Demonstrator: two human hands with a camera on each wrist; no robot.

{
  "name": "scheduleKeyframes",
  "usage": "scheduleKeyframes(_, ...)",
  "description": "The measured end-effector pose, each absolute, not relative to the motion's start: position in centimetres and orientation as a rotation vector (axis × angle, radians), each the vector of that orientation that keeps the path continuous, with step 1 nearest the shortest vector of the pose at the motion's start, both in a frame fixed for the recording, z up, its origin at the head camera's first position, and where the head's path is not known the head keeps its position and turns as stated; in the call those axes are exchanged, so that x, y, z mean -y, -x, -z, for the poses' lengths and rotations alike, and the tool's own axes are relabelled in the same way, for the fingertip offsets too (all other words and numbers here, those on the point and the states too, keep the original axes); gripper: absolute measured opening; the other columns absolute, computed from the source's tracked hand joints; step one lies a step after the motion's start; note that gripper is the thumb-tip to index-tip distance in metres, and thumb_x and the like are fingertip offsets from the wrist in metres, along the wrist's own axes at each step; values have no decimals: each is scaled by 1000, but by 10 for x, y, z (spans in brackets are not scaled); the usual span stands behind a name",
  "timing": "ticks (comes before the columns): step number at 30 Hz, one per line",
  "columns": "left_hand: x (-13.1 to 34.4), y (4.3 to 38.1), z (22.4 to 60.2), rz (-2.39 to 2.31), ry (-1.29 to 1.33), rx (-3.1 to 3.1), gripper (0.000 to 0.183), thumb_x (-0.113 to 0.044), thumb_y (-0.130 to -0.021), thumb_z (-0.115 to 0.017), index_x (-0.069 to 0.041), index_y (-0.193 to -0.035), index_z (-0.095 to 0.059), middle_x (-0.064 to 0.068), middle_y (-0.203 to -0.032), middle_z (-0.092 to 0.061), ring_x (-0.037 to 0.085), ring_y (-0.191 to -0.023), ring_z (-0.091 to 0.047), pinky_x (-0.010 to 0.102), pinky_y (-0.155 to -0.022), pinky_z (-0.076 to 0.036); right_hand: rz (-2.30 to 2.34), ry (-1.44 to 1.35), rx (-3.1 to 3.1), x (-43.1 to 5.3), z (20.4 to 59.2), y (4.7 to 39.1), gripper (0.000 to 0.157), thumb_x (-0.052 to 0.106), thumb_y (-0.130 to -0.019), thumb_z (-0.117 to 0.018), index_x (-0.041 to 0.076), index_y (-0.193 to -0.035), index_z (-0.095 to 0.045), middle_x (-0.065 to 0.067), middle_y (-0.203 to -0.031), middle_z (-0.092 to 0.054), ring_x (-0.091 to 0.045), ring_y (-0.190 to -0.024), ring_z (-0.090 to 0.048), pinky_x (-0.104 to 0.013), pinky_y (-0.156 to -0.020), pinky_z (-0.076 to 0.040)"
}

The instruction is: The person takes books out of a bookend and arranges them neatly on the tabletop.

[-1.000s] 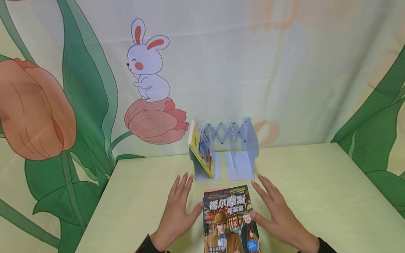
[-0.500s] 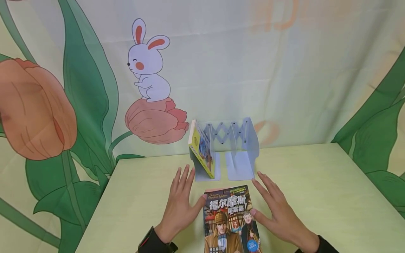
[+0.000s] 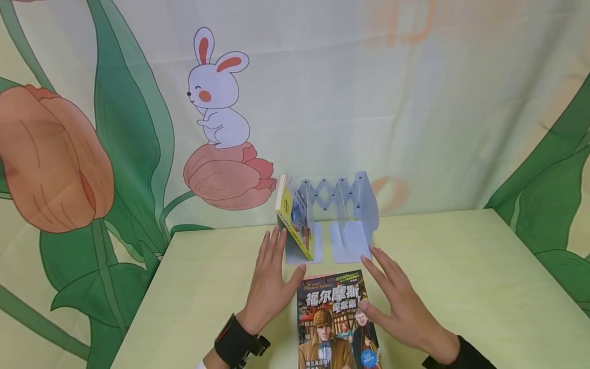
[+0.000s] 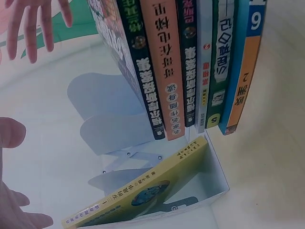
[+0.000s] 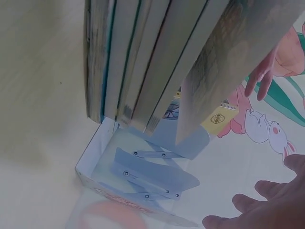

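A stack of several books lies on the table, and its top book (image 3: 338, 318) has a detective in a checked cap on the cover. The stack's spines (image 4: 174, 71) face the left wrist camera, and its page edges (image 5: 138, 67) show in the right wrist view. My left hand (image 3: 269, 289) is held left of the stack with fingers straight and thumb apart. To the right, my right hand (image 3: 405, 307) is spread, its thumb over the top book's edge. Neither hand grips anything; whether the right thumb touches the cover is unclear.
Behind the stack stands a blue expandable book rack (image 3: 350, 241) with upright dividers. One yellow book (image 3: 295, 220) leans tilted in its left section. A printed curtain (image 3: 318, 102) with a rabbit and tulips hangs along the back of the pale table (image 3: 461, 266).
My left hand has moved forward and slightly right, towards the rack. The right hand has shifted a little left and forward. The books and rack have stayed put.
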State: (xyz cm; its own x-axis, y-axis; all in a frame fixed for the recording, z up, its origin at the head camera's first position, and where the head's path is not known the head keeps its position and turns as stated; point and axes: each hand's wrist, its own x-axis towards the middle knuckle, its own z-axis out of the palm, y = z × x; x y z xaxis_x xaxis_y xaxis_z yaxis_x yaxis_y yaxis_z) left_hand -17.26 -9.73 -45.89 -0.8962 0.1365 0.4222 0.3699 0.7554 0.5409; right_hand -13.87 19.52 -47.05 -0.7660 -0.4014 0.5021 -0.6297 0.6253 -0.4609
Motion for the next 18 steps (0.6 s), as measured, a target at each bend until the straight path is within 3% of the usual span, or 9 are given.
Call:
scheduleKeyframes(12, 95, 191, 456, 995, 349, 2518, 81, -36, -96, -59, -19, -159, -10, 3, -167, -7, 27, -154, -8, 56, -118, -25, -931, -890, 2516, -184, 459, 145, 82, 31, -90, -69, 22, -157, -24, -5, -166, -14, -28, -152, -16, -65, -111, -22)
scheduleKeyframes(18, 98, 204, 455, 1005, 296, 2484, 79, -34, -98, -57, -16, -159, -10, 6, -167, -9, 25, -154, -10, 53, -118, -27, -893, -918, 2515, -179, 458, 145, 81, 32, -90, -68, 21, -157, -24, -5, -166, -15, -26, -153, -13, -54, -120, -12)
